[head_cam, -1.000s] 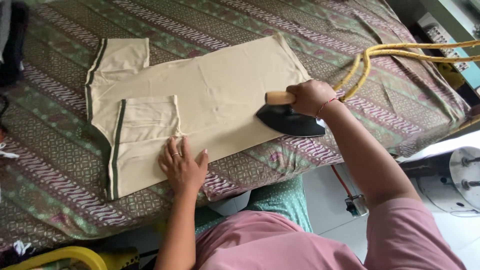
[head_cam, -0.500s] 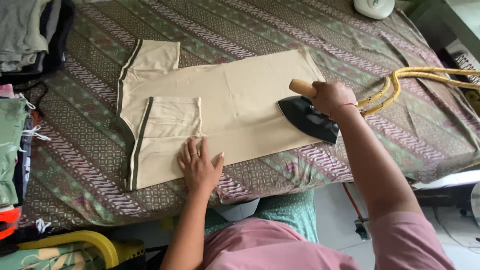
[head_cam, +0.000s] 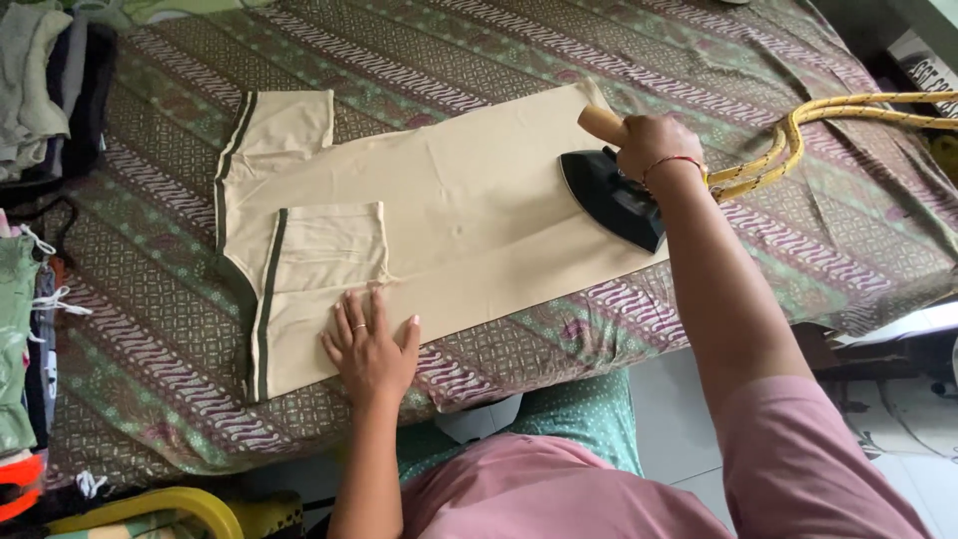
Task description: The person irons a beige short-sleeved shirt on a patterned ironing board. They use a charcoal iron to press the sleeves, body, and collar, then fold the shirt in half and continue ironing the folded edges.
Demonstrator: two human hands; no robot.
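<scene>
1. Beige shirt [head_cam: 439, 210] with dark green trim, spread flat on a batik-patterned cloth [head_cam: 699, 60] in green and maroon covering the bench.
2. Right hand [head_cam: 654, 145] closed in a firm grip around the wooden handle [head_cam: 602, 123] of a black clothes iron [head_cam: 611, 198]; soleplate resting flat on the shirt's right edge, directly beneath that grip.
3. Yellow braided cord [head_cam: 798, 130] trailing off to the right of the right hand, looping across the cloth toward the frame's edge.
4. Left hand [head_cam: 371, 344] pressed palm-down, fingers spread apart, gripping nothing; lying on the shirt's near hem, well apart from the iron.
5. Folded sleeve [head_cam: 319, 250] with its green stripe just beyond the left hand's fingertips, a second sleeve [head_cam: 284, 130] farther away toward the far left corner of the garment.
6. Heaped clothes [head_cam: 45, 90] far to the left of the left hand, beside the cloth's edge.
7. Pink sleeve [head_cam: 808, 459] covering the right upper arm, below the right grip.
</scene>
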